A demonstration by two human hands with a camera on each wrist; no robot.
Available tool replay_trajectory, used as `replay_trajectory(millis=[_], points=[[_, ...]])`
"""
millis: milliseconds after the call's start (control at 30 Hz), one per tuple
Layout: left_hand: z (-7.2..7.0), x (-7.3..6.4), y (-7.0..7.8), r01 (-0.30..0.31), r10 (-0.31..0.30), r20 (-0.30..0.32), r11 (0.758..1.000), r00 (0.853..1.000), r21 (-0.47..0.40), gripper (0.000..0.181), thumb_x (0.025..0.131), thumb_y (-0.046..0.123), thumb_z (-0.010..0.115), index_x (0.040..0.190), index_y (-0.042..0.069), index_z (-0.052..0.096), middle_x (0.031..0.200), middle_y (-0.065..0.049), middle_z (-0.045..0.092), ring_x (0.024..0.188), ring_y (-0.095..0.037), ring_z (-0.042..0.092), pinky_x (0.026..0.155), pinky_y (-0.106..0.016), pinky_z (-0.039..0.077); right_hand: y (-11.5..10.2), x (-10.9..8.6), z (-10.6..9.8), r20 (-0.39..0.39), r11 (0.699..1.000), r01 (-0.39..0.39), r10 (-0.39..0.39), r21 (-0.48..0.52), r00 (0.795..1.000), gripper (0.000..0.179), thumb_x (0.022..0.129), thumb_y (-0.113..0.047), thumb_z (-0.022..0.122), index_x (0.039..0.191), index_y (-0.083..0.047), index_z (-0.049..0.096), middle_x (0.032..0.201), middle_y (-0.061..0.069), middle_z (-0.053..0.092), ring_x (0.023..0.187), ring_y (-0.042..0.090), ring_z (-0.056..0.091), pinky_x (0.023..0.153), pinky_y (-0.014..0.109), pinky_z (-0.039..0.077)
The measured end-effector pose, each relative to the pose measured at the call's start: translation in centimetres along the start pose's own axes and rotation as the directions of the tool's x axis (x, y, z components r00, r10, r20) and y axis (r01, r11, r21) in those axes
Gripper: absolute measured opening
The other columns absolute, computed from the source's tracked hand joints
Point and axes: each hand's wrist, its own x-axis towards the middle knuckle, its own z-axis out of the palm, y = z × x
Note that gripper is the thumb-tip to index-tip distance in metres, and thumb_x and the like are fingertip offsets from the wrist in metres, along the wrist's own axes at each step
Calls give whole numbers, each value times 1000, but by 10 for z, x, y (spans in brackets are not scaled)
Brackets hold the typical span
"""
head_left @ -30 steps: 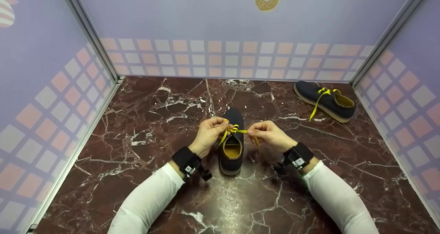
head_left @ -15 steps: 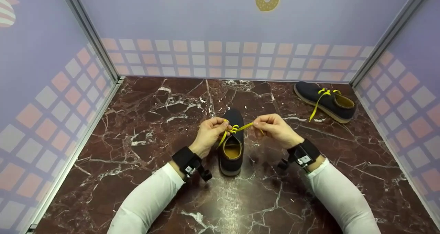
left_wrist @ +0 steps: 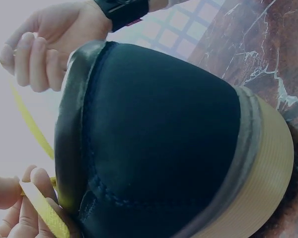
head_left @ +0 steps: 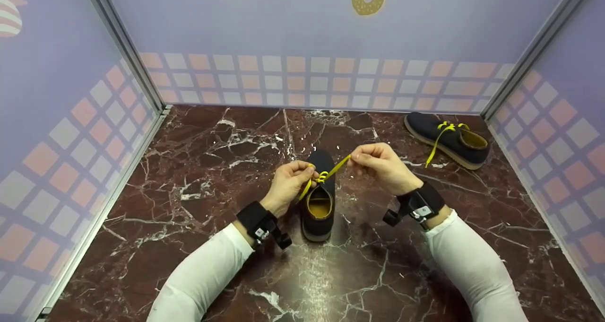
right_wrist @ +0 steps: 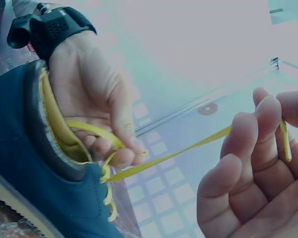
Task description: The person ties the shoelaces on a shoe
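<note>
While two bare hands work on it, the dark blue low shoe with yellow lining point(head_left: 326, 189) sits near the middle of the shiny dark red stone table point(head_left: 208, 227). Its toe points away from the person, toward the pale purple back wall point(head_left: 302, 33). Its long side runs that way too, leaning a tiny bit right at the toe.

By the shoe's left side, the left hand point(head_left: 288, 185) pinches one part of the flat yellow lace point(head_left: 340, 165) between thumb and finger. Up and to the right, the right hand point(head_left: 380, 168) pinches another part, and the lace is straight between it and the shoe.

The left wrist view shows the tan ribbed sole point(left_wrist: 268, 163) around the heel, which hardly shows from the head. The right wrist view shows a short lace tail point(right_wrist: 286, 144) poking out of the right hand.

A second dark shoe point(head_left: 456, 149) lies near the right wall point(head_left: 567, 52). Wide room lies left of the hands, and some between toe and back wall.
</note>
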Motion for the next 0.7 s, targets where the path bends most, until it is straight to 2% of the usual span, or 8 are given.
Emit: replay_trajectory(millis=[200,300,567,633,700], points=[[-1,0,0,5,-5,12,999,1000,52,10,111,7,67,105,3,74,85,5,78,67,-8,69,58,-19,52,-8,9,6,-3,1000,28,-28,0,1000,37,109,0,55,91,-19,82,84,-8,78,68,3,61,64,17,52],[-2,-1,1,1,-2,15,998,1000,67,11,111,9,68,107,1,74,85,7,78,67,-8,68,58,-20,51,-11,18,9,-10,1000,27,-27,1,1000,37,109,-1,54,89,-17,81,82,-7,77,67,4,62,64,18,53],[-2,-2,3,-16,15,13,997,1000,79,9,110,9,70,105,4,76,86,6,80,66,-8,67,58,-20,50,-10,51,21,-86,1000,-19,17,-22,996,34,110,-5,59,82,-14,78,75,-1,74,63,8,62,60,20,52],[-2,-3,4,-19,17,17,996,1000,87,9,109,9,71,107,3,77,87,5,81,67,-8,68,59,-21,51,-7,59,23,-104,998,-35,30,-47,994,33,110,-6,61,83,-13,79,77,0,75,64,9,63,60,20,53],[-2,-4,5,-22,20,24,995,1000,94,12,109,8,71,112,-3,76,89,5,82,67,-9,69,59,-21,52,-4,67,24,-111,995,-57,48,-79,993,31,110,-8,63,85,-12,80,82,0,77,65,9,65,59,21,53]])
